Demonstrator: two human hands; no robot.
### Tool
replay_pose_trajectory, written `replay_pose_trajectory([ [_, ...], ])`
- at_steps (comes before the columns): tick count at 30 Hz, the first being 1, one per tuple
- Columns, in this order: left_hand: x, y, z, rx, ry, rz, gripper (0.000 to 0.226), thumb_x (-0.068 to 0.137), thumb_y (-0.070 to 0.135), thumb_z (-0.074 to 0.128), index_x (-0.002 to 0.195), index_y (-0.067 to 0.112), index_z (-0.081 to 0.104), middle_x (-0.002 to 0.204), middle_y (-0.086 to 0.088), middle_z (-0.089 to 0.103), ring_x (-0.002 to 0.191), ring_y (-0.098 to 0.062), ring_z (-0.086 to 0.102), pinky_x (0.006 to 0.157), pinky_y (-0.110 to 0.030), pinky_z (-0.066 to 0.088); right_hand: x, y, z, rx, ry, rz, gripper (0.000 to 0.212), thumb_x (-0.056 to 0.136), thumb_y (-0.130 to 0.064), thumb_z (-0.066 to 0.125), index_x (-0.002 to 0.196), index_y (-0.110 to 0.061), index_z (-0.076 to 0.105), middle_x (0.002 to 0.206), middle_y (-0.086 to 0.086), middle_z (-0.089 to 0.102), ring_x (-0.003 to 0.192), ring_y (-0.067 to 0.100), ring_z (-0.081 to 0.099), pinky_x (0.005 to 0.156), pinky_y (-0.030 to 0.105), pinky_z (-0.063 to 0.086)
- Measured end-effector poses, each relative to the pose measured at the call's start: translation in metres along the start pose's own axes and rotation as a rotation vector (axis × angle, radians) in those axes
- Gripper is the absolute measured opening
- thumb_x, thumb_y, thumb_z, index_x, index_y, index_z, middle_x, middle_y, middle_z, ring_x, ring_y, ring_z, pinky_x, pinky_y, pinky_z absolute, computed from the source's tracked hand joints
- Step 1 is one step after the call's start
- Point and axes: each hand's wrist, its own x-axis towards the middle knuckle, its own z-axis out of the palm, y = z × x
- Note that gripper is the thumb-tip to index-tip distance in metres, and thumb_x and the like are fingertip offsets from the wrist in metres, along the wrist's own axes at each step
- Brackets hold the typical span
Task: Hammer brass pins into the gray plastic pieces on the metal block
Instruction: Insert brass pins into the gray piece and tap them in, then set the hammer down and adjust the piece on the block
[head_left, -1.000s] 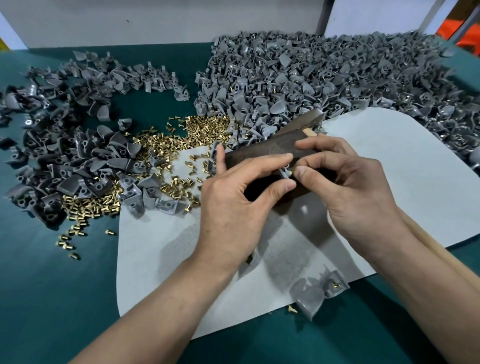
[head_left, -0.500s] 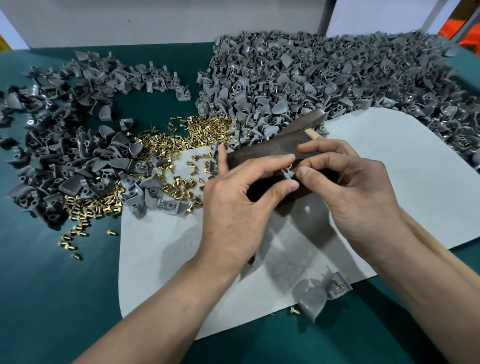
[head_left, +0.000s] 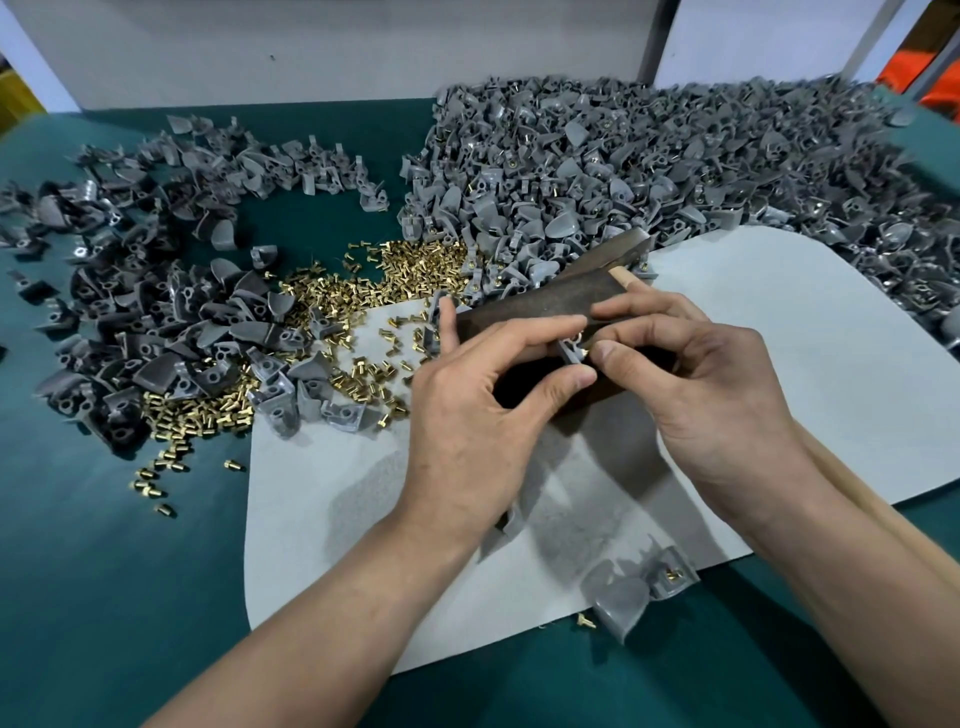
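Observation:
A dark metal block (head_left: 524, 306) lies on a white mat (head_left: 805, 322). Over it my left hand (head_left: 478, 415) pinches a small gray plastic piece (head_left: 567, 352) between its fingertips. My right hand (head_left: 717, 395) meets it from the right and pinches a brass pin (head_left: 584, 353) against the piece. A hammer lies under my right hand: its dark head (head_left: 621, 249) shows beyond the block, and its wooden handle (head_left: 857, 501) runs back along my right forearm. Loose brass pins (head_left: 363, 280) are heaped to the left of the block.
A big heap of gray pieces (head_left: 649, 166) fills the back right, and darker gray pieces (head_left: 130, 301) spread across the left. A few gray pieces (head_left: 621, 597) lie at the mat's front edge. The table has a green cover (head_left: 104, 597). A wall stands behind.
Both hands stay over the block with only small shifts of the fingertips at the gray piece. Nothing else has moved.

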Motion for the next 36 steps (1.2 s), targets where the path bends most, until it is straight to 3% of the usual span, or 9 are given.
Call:
replay_pose_trajectory([
  [5,-0.002,-0.001,0.000,-0.011,-0.002,-0.011,0.031,0.077,0.024,0.074,0.106,0.026,0.066,0.101,0.009,0.073,0.095,0.002,0.067,0.122,-0.042,0.011,0.001,-0.001,-0.004,0.098,0.039,0.011,0.027,0.084,-0.004,0.066,0.074,-0.026,0.076,0.105,-0.002,0.066,0.112,0.012,0.059,0.103,0.043,0.044],
  [11,-0.003,-0.005,0.001,-0.022,0.004,-0.014,0.030,0.076,0.016,0.077,0.103,0.017,0.065,0.102,0.007,0.072,0.095,-0.003,0.069,0.109,-0.058,0.034,-0.001,-0.007,-0.003,-0.038,0.015,-0.030,0.023,0.084,-0.007,0.068,0.077,-0.028,0.073,0.106,-0.005,0.065,0.107,0.004,0.058,0.096,0.028,0.045],
  [16,-0.002,-0.008,0.002,0.064,0.024,0.072,0.025,0.078,0.012,0.077,0.100,0.011,0.066,0.103,0.002,0.070,0.097,-0.006,0.068,0.107,-0.059,0.036,-0.003,-0.007,-0.001,-0.210,-0.035,-0.098,0.022,0.081,-0.010,0.072,0.081,-0.032,0.070,0.107,-0.013,0.062,0.123,0.012,0.050,0.108,0.043,0.037],
  [19,-0.002,-0.007,0.002,0.186,0.077,0.112,0.020,0.079,0.013,0.076,0.097,0.014,0.066,0.102,0.011,0.066,0.104,-0.008,0.063,0.117,-0.051,0.022,-0.003,-0.007,0.000,-0.235,-0.031,-0.104,0.020,0.080,-0.012,0.072,0.082,-0.032,0.069,0.107,-0.014,0.061,0.125,0.013,0.048,0.108,0.044,0.036],
  [22,-0.003,-0.007,0.001,0.209,0.096,0.088,0.020,0.081,0.013,0.072,0.097,0.021,0.064,0.096,0.020,0.060,0.106,-0.006,0.054,0.112,-0.054,0.027,-0.004,-0.010,-0.001,-0.291,-0.038,-0.147,0.021,0.079,-0.016,0.073,0.084,-0.035,0.068,0.108,-0.014,0.059,0.124,0.015,0.047,0.108,0.041,0.036],
  [25,-0.002,-0.010,0.000,0.192,0.080,0.050,0.021,0.083,0.015,0.068,0.100,0.028,0.063,0.099,0.024,0.057,0.105,0.000,0.047,0.100,-0.053,0.039,0.007,-0.016,-0.023,-0.505,0.090,-0.212,0.026,0.078,-0.021,0.076,0.102,-0.025,0.069,0.112,-0.002,0.058,0.115,0.019,0.050,0.099,0.019,0.036],
  [29,0.001,-0.014,0.001,0.126,0.097,-0.083,0.014,0.079,0.021,0.068,0.092,0.028,0.065,0.101,0.021,0.054,0.108,-0.012,0.049,0.096,-0.043,0.043,0.021,-0.016,-0.040,-0.703,0.016,0.173,0.042,0.087,-0.032,0.065,0.126,-0.023,0.054,0.103,-0.001,0.060,0.096,0.019,0.058,0.080,0.027,0.043],
  [32,0.004,-0.015,0.001,0.092,0.134,-0.124,0.011,0.079,0.018,0.072,0.083,0.027,0.066,0.105,0.020,0.053,0.112,-0.010,0.048,0.099,-0.041,0.043,0.026,-0.013,-0.037,-0.707,-0.087,0.224,0.031,0.094,-0.028,0.055,0.125,-0.025,0.054,0.094,-0.001,0.062,0.088,0.020,0.058,0.071,0.023,0.036],
  [36,0.005,-0.016,0.000,0.082,0.175,-0.155,0.018,0.078,0.016,0.074,0.074,0.031,0.064,0.109,0.019,0.052,0.116,-0.010,0.046,0.104,-0.042,0.039,0.035,-0.014,-0.040,-0.781,-0.189,0.275,0.045,0.090,-0.014,0.053,0.133,-0.028,0.049,0.108,0.006,0.059,0.091,0.019,0.050,0.072,0.021,0.031],
])
